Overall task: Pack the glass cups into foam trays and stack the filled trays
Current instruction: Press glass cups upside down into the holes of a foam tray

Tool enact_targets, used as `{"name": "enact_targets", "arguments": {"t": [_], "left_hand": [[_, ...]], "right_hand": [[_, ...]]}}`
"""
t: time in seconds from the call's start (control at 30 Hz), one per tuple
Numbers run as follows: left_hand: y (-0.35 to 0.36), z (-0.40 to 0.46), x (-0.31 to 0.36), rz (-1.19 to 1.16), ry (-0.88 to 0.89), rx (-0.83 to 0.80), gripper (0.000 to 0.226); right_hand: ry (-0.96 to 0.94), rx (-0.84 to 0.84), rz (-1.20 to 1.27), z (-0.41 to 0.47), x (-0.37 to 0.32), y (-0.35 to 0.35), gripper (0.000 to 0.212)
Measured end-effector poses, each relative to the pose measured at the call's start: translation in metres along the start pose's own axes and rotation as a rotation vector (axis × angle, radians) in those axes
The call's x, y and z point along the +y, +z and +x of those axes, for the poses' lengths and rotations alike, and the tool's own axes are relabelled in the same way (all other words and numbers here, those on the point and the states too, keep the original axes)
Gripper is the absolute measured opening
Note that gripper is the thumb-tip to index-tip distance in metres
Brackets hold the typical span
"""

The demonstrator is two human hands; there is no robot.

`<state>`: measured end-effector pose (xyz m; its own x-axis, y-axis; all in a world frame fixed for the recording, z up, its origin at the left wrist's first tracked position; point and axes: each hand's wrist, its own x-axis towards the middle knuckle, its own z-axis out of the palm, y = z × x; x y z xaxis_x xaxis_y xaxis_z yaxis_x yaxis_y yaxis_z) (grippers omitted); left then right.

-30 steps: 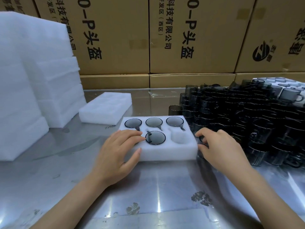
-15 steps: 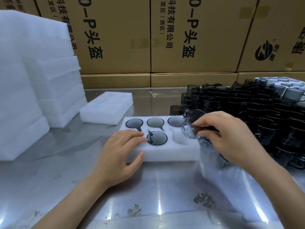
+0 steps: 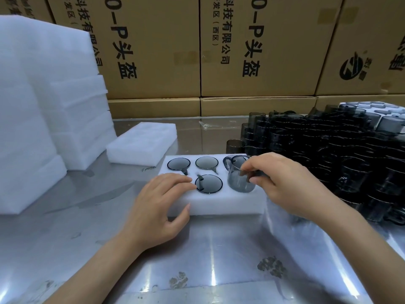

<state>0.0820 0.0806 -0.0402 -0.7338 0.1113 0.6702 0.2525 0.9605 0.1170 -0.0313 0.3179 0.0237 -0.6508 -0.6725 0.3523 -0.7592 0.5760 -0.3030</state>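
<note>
Your right hand (image 3: 291,185) has its grip closed on a cup (image 3: 240,176): fingers curl over the rim and far side, pinching the glass near the top. The cup hangs upright below and left of the grip, its base at the mouth of the front-right pocket of the tray (image 3: 219,205), not yet seated. Your left hand (image 3: 157,207) lies flat on the tray's front-left corner, fingers extended, holding nothing.

Risks, as judged:
- The pinch is high, so the base could swing and catch the pocket edge.
- The handle must meet its slot, or the cup will sit proud and upset later stacking.
- Your wrist passes close to the loose cups (image 3: 328,154) crowded behind; a careless withdrawal could knock them.

Four pockets are filled. A spare tray (image 3: 142,142) waits beyond, foam stacks (image 3: 43,95) left, cartons (image 3: 263,51) behind.
</note>
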Motion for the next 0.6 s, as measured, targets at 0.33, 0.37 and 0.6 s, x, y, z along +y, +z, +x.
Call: {"name": "enact_targets", "arguments": {"t": [0.33, 0.37, 0.6], "left_hand": [[-0.001, 0.001, 0.001, -0.007, -0.01, -0.021, 0.033], [-0.002, 0.002, 0.001, -0.011, -0.009, -0.015, 0.033], [0.002, 0.013, 0.013, -0.071, 0.04, 0.045, 0.032]], "right_hand": [[-0.025, -0.044, -0.097, 0.001, -0.003, 0.006, 0.037], [-0.029, -0.034, -0.067, 0.0, -0.002, 0.006, 0.037], [0.069, 0.09, 0.107, -0.005, 0.005, 0.015, 0.067]]}}
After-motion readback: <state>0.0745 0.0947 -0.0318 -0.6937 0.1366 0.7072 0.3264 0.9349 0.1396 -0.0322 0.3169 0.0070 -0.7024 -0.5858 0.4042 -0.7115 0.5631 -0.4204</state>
